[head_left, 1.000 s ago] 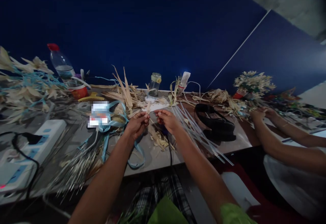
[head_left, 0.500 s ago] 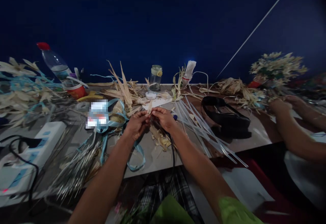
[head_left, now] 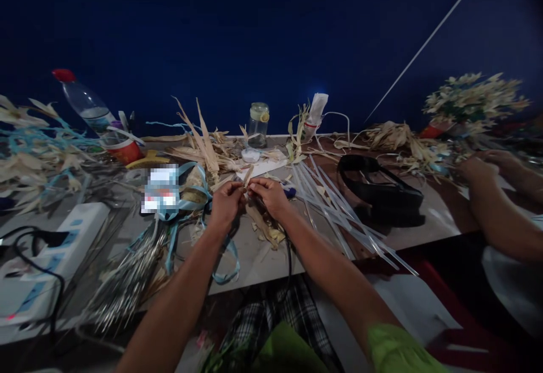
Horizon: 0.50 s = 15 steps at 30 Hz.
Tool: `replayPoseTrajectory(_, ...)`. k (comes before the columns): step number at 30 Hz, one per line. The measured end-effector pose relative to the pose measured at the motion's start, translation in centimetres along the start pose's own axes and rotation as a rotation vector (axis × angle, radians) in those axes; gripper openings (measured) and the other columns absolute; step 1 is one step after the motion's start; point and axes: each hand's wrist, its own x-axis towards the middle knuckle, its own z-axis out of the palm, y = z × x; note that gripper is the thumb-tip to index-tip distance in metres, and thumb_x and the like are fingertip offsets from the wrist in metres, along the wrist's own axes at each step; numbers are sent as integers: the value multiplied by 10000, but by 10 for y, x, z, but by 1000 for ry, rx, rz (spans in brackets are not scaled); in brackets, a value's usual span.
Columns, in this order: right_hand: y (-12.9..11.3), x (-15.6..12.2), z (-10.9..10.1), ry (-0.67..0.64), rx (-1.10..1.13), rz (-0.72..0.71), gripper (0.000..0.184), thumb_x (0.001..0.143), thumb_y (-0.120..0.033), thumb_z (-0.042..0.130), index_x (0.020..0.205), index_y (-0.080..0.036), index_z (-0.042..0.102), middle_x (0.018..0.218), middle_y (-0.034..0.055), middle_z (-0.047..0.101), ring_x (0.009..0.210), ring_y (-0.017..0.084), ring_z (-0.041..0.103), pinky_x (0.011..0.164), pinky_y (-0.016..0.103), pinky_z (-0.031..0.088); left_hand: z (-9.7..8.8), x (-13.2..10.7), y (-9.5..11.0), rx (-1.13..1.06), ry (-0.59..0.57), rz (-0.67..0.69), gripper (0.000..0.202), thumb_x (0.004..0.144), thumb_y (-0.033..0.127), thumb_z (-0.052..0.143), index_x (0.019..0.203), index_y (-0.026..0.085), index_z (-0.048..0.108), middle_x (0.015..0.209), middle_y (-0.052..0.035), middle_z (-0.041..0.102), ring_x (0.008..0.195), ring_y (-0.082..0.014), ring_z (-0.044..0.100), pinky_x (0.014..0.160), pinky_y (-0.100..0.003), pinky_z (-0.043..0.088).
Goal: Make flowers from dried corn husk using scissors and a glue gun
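Over the table's front middle, my left hand (head_left: 227, 203) and my right hand (head_left: 270, 196) meet with their fingertips pinched together. Between them stands a small strip of dried corn husk (head_left: 248, 176), its tip pointing up; the fingers cover its lower end. Both hands are closed on this strip. Below them lie crumpled husk scraps (head_left: 269, 229) on the tabletop. A light blue ribbon (head_left: 232, 263) curls beside my left forearm. Clear plastic sticks (head_left: 335, 209) spread out to the right of my right hand.
Left are a white power strip (head_left: 76, 243), a bundle of thin wires (head_left: 131, 282) and a red-capped bottle (head_left: 85, 102). Behind stand dried husks (head_left: 207, 147) and a glass jar (head_left: 258, 124). Black headgear (head_left: 382, 192) lies right, near another person's hands (head_left: 479, 169) and a husk-flower bouquet (head_left: 475, 102).
The husk strip between my fingertips now leans more to the right and looks darker. My hands stay together in nearly the same place. The view has shifted slightly.
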Motion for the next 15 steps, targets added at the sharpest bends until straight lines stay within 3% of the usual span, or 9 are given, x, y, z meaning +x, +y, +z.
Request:
replayPoseTrajectory(8,1,3,-1,25,122,20,201,571,-226,679,753,-144,650,600,-36,603,525,58,502,559,209,391,-1,1,-6,-154,-49,-122,223,584,201,707,754,144,574,493,40,525,393,-60,452,401,-167,343)
replayPoseTrajectory(15,-3,-1,0,33,128,37,189,559,-215,693,733,-150,656,601,-34,604,513,54,493,537,199,395,-1,0,2,-343,-77,-217,238,597,127,683,797,134,554,579,25,566,428,-47,473,416,-153,373)
